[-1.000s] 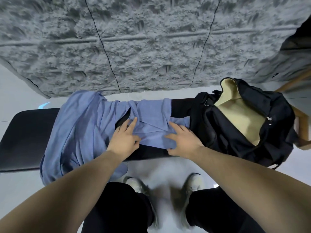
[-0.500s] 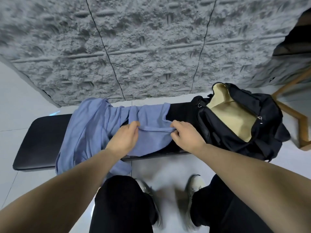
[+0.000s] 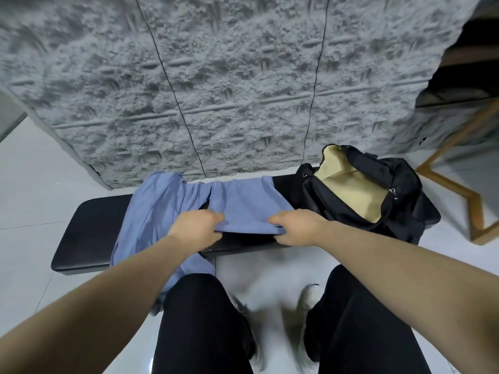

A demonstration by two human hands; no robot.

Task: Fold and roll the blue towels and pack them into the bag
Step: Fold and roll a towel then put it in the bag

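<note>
A blue towel (image 3: 243, 203) lies across the middle of a black bench (image 3: 94, 233). My left hand (image 3: 195, 225) grips its near left corner and my right hand (image 3: 295, 228) grips its near right corner, with the near edge lifted slightly off the bench between them. A second blue towel (image 3: 159, 209) lies crumpled to the left and hangs over the bench's front edge. The black bag (image 3: 399, 203) stands open at the bench's right end, showing a tan lining (image 3: 348, 190) with nothing visible inside.
A grey textured wall (image 3: 229, 90) rises right behind the bench. A wooden frame (image 3: 456, 184) stands on the pale tiled floor (image 3: 32, 184) at the right. My knees in black trousers and my shoes are below the bench's front edge.
My hands went from pressing flat on the towel to gripping its near edge, then spread apart to its corners and drew the edge toward me. The camera has tilted up and back.
</note>
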